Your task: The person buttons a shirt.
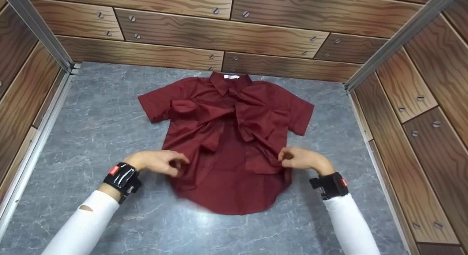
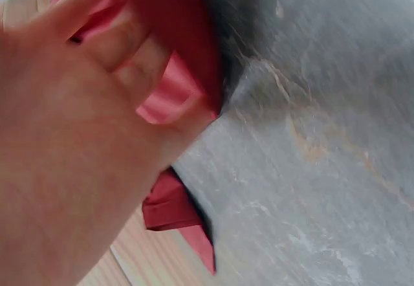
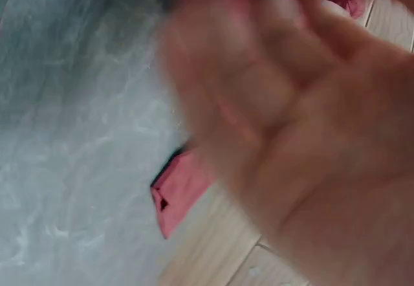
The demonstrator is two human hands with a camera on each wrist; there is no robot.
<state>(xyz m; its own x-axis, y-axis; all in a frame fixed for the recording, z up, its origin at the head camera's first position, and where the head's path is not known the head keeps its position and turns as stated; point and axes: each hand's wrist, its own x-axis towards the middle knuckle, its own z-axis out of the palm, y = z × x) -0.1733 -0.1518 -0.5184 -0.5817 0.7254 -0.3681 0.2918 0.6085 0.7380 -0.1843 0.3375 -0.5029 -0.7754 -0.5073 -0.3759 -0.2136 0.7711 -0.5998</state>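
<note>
A dark red short-sleeved shirt [image 1: 234, 189] lies spread on the grey floor, its collar [image 1: 219, 83] at the far side. Both front panels are folded and wrinkled, with the inner back showing between them. My left hand [image 1: 157, 161] is over the shirt's lower left edge, fingers loosely bent and a gap between thumb and fingertips. At the lower right edge is my right hand [image 1: 301, 158], its fingertips close to the right front panel [image 1: 265, 152]. Red cloth [image 2: 171, 92] shows between the left fingers. The right wrist view is blurred, and the right fingertips are partly hidden there.
Wood-patterned panels [image 1: 219, 30] stand behind and on both sides of the grey marbled floor [image 1: 98, 112]. Metal rails [image 1: 36, 139] run along the side edges. A black wrist device [image 1: 122, 176] is strapped to the left wrist, another [image 1: 332, 185] to the right.
</note>
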